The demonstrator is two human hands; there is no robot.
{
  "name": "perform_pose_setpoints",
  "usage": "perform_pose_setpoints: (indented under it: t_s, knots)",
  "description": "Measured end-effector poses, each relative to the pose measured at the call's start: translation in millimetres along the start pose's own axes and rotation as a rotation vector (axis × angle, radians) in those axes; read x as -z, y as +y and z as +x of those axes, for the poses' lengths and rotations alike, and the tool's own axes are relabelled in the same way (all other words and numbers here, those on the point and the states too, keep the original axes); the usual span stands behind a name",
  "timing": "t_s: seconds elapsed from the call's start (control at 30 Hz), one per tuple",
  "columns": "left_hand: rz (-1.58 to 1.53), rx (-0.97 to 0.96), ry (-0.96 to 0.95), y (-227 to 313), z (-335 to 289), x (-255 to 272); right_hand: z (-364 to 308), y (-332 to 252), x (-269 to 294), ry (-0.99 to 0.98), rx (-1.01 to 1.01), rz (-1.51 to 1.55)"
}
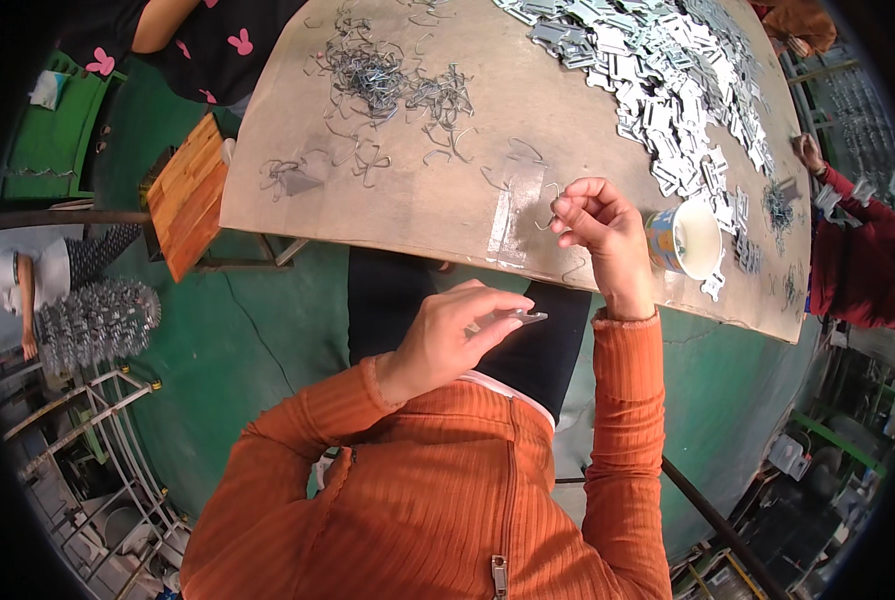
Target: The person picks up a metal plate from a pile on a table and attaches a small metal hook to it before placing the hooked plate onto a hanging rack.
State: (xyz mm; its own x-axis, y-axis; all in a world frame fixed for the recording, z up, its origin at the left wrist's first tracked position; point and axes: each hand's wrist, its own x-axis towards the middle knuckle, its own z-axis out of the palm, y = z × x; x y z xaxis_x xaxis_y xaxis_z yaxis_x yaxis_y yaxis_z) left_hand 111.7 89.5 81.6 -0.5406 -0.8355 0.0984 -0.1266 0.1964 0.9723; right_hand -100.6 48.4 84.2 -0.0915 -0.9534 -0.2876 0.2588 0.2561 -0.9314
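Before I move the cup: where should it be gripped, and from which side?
Probably around the outer wall of the paper cup, coming from the left: that rounded wall shows there, while metal plates crowd its far and right sides. The right hand is close but holds a bent wire.

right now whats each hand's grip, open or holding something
Left hand: closed, pinching a flat metal plate between thumb and fingers.
Right hand: closed, holding a bent wire piece at the fingertips.
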Motion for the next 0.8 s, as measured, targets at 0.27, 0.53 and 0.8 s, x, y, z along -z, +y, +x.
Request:
perform_pose_setpoints:
  t_s: [0.27,0.53,0.8]
  knots:
    - [-0.021,0.014,0.037,-2.3,-2.2,-4.7,30.5,15.5,1.7,0.016,0.002,-0.31]
    - [-0.026,-0.079,0.057,-13.1,-4.1,-1.5,90.9,25.1,-69.0,-0.02,0.431,-1.031]
    - [-0.044,-0.099,0.042,-22.7,-6.7,1.2,109.5,30.4,-117.1,-0.015,0.244,-1.414]
